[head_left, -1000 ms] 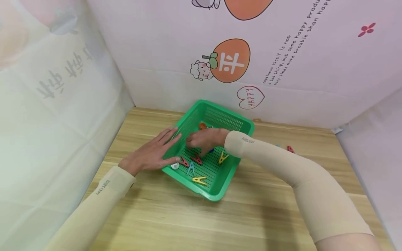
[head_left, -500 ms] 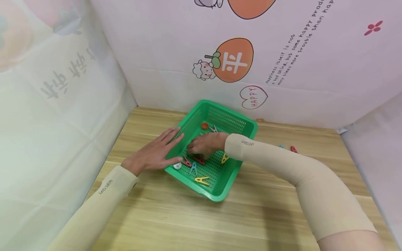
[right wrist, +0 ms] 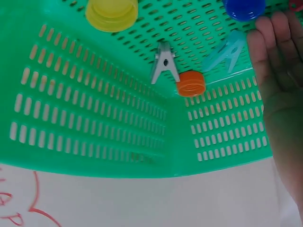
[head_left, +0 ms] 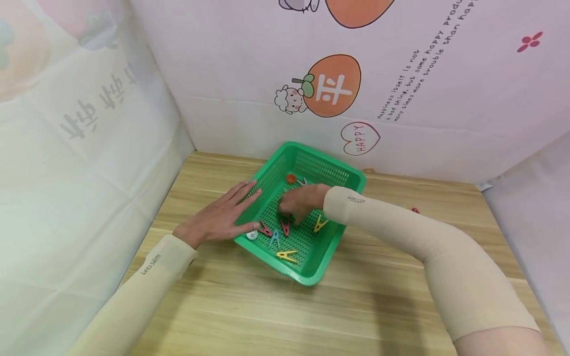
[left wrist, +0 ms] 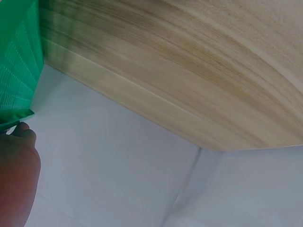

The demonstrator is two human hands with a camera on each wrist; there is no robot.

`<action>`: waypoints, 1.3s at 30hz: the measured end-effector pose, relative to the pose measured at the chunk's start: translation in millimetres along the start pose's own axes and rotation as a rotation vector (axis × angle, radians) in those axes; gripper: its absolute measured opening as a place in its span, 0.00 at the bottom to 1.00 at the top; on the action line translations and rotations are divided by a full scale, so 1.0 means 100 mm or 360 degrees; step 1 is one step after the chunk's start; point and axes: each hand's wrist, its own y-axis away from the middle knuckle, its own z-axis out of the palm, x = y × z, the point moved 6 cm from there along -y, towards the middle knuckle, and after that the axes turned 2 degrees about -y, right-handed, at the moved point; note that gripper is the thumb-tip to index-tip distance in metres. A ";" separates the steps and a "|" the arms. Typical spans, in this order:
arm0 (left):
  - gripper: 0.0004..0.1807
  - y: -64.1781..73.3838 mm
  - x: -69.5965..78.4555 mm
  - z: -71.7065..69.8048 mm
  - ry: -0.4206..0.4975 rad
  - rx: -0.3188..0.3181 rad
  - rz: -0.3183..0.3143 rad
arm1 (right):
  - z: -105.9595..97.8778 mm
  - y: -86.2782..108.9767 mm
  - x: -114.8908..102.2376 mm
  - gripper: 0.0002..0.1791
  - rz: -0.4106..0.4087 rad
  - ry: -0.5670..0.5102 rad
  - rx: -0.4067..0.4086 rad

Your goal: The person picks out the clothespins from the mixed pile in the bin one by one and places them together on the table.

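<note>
A green plastic basket [head_left: 327, 265] stands on the table. My left hand [head_left: 220, 217] rests on its left rim, fingers spread, with a white bottle cap [head_left: 252, 235] near the thumb. My right hand [head_left: 303, 200] reaches down into the basket; in the right wrist view its fingers are loosely extended, fingertips close to a blue cap [right wrist: 244, 7] and a light blue clothespin [right wrist: 227, 52]. The right thumb is hidden there. Two red clothespins [head_left: 285, 227], another light blue clothespin [head_left: 274, 239] and two yellow clothespins [head_left: 286, 255] lie on the basket floor.
Along the far side of the basket are an orange cap [right wrist: 191, 84], a grey clothespin [right wrist: 164, 64] and a yellow cap [right wrist: 111, 14]. Outside, a red clothespin [head_left: 415, 210] lies partly behind the right sleeve. White printed cloth [head_left: 249, 123] walls in the wooden table [head_left: 249, 311].
My right hand has shifted a little to the right inside the basket, and a red clothespin beneath it has turned and come into fuller view. The left hand stays on the rim.
</note>
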 end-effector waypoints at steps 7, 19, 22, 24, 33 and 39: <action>0.49 0.00 0.01 -0.02 0.0000 -0.0011 0.0007 | -0.06 0.03 -0.03 0.23 -0.0115 -0.0020 0.0128; 0.48 -0.03 0.04 0.02 0.0001 -0.0035 0.0009 | 0.04 -0.03 -0.12 0.15 -0.0203 0.0036 0.0135; 0.48 -0.03 0.05 0.03 0.0009 -0.0038 0.0006 | 0.02 0.02 -0.07 0.14 -0.0175 -0.0050 0.0149; 0.48 -0.04 0.05 0.03 0.0010 -0.0033 0.0007 | 0.00 0.07 -0.02 0.14 -0.0147 -0.0118 0.0154; 0.48 -0.02 0.04 0.00 -0.0009 -0.0017 0.0003 | -0.02 0.33 0.22 0.13 -0.0021 -0.0206 0.0254; 0.48 -0.01 0.02 0.00 -0.0002 -0.0009 -0.0008 | -0.07 0.48 0.36 0.16 0.0071 -0.0321 0.0391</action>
